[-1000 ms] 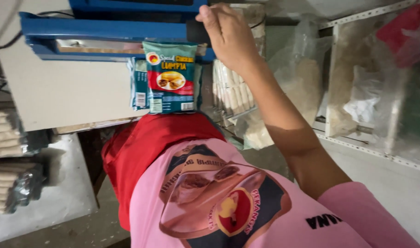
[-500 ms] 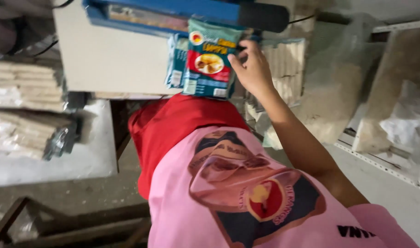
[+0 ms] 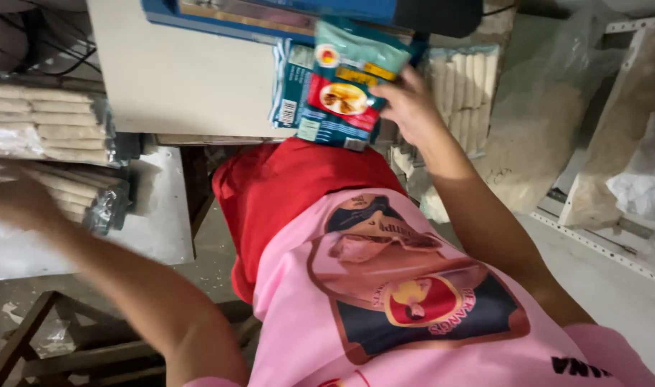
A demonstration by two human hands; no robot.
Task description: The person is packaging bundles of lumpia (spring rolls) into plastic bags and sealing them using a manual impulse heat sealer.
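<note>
My right hand (image 3: 411,107) grips the right edge of a teal and red printed food packet (image 3: 347,89), tilted just under the blue bar sealer (image 3: 270,16) on the pale table (image 3: 184,79). A second teal packet (image 3: 290,89) lies partly beneath it. My left hand (image 3: 16,199), blurred by motion, reaches out to the left over clear bags of pale rolls (image 3: 48,132); I see nothing in it. My red and pink clothing fills the lower middle.
More bagged rolls (image 3: 462,89) stand right of the packets, with large clear plastic sacks (image 3: 535,136) and a white metal rack (image 3: 592,244) beyond. A white surface (image 3: 155,215) holds the left bags. A wooden stool frame (image 3: 62,351) sits at the bottom left.
My right hand left the sealer's handle and took hold of the teal packet, tilting it. My left arm has come into view, reaching left toward the bagged rolls.
</note>
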